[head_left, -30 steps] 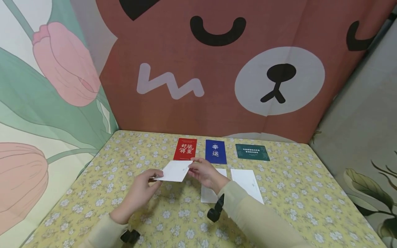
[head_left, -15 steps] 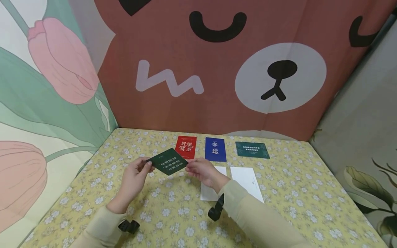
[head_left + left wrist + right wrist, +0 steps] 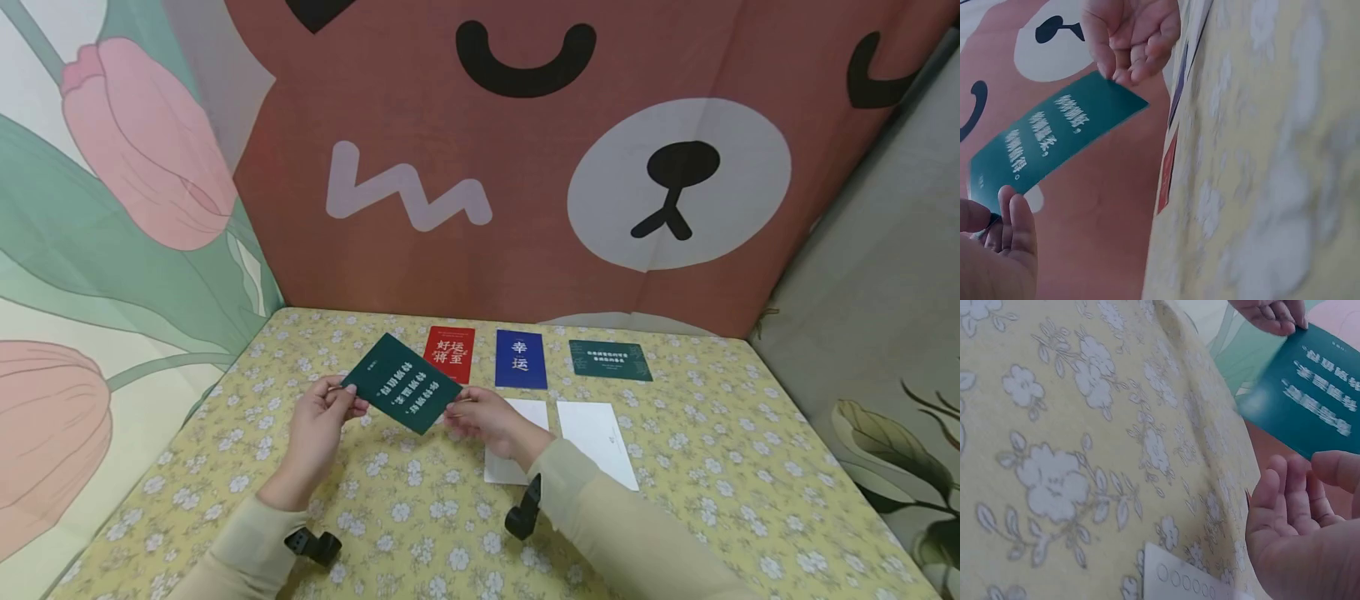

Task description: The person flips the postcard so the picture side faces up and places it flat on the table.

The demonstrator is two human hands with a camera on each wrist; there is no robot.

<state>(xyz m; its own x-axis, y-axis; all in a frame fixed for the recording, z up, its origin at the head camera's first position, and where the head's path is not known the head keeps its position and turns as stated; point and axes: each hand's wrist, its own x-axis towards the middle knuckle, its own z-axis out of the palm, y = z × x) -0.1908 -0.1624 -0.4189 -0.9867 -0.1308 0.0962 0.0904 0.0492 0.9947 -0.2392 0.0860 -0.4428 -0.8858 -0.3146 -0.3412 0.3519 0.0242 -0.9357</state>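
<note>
A dark green postcard (image 3: pixel 403 383) with white lettering is held up over the table, its printed face toward me and tilted. My left hand (image 3: pixel 318 425) pinches its left corner between thumb and fingers; in the left wrist view that thumb and the fingers (image 3: pixel 1021 225) meet at the card's edge. At the opposite corner my right hand (image 3: pixel 498 423) pinches the card with thumb and fingertips. Below the right hand lies a white card (image 3: pixel 504 472), partly covered by it. A second white card (image 3: pixel 596 442) lies to its right.
Along the back of the flowered tablecloth (image 3: pixel 420 533) lie a red card (image 3: pixel 453 350), a blue card (image 3: pixel 521 360) and a green card (image 3: pixel 611 360). The held card overlaps the red one in the head view. A bear-print cloth (image 3: pixel 420 267) hangs behind the table.
The held card showed its white side a second ago. It has been turned over to its green printed face and tipped up, with both hands still at its corners.
</note>
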